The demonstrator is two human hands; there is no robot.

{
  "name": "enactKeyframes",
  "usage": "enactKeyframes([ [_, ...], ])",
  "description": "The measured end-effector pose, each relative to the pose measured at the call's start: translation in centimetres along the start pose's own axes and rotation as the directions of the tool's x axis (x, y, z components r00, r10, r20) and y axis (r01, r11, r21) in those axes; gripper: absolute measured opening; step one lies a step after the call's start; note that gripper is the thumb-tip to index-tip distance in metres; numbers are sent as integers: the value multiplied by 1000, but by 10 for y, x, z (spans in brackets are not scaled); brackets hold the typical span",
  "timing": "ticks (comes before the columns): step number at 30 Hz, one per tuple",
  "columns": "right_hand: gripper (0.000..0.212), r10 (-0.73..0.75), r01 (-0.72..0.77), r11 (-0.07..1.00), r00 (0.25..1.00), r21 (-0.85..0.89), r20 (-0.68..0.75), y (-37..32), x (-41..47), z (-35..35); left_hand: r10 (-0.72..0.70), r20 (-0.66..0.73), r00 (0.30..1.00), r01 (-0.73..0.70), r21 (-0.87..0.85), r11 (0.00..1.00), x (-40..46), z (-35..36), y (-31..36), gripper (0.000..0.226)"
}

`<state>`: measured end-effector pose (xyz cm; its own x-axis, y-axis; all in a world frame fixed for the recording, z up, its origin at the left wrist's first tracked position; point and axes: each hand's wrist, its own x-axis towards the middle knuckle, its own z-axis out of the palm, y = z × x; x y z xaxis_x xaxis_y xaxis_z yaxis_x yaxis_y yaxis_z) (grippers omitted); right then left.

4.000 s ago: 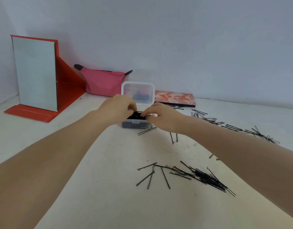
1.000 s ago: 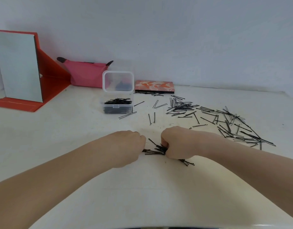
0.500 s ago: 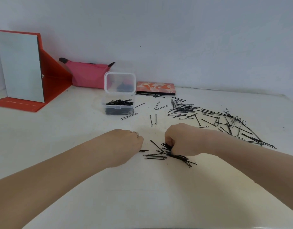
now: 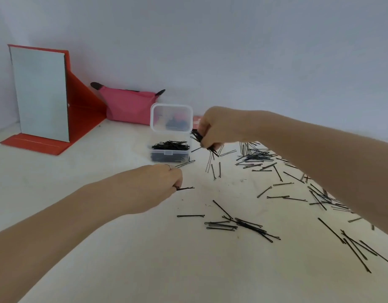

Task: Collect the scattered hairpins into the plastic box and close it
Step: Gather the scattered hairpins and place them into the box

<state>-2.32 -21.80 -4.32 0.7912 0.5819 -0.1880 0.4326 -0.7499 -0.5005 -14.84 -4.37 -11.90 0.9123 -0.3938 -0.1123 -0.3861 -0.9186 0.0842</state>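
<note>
A clear plastic box (image 4: 169, 153) stands open on the white table, its lid (image 4: 171, 117) upright behind it and a heap of black hairpins inside. My right hand (image 4: 219, 127) is raised just right of the box and grips a bundle of hairpins (image 4: 202, 141). Lower down, my left hand (image 4: 160, 184) pinches a single hairpin (image 4: 185, 188) close to the table. A small pile of pins (image 4: 236, 225) lies in front of me. Several more pins (image 4: 261, 158) are scattered to the right.
A red folding mirror (image 4: 41, 95) stands at the back left. A pink pouch (image 4: 128, 106) lies against the wall behind the box. A patterned flat case (image 4: 196, 121) shows partly behind my right hand. Loose pins (image 4: 359, 248) reach the right edge.
My right hand has lifted off the table with a bundle of pins and moved up toward the box. My left hand has picked up one pin. Part of the near pile stays.
</note>
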Motion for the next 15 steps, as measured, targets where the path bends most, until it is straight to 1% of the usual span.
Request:
enactKeyframes([
  [4,11,-103,91,959,994,-270,-31,-30,40,-3,-22,-66,998,17,-76,997,-1,-16,-19,6],
  [7,17,-197,148,898,978,-414,-76,-48,71,0,-57,-123,991,46,-98,994,-2,-32,-36,7],
  [9,17,-243,197,853,969,-484,-33,-56,85,8,-65,-167,984,46,-114,992,0,-38,-49,9],
  [11,10,-241,226,814,970,-535,43,-55,92,20,-61,-195,979,40,-107,993,5,-41,-59,9],
  [12,8,-225,223,816,972,-534,62,-52,95,28,-58,-203,978,40,-95,995,8,-42,-64,8],
  [13,10,-210,215,825,975,-523,70,-47,97,34,-55,-214,975,37,-84,996,12,-44,-68,8],
  [15,24,-200,217,845,976,-489,86,-39,98,40,-38,-255,966,18,-79,997,20,-47,-75,7],
])
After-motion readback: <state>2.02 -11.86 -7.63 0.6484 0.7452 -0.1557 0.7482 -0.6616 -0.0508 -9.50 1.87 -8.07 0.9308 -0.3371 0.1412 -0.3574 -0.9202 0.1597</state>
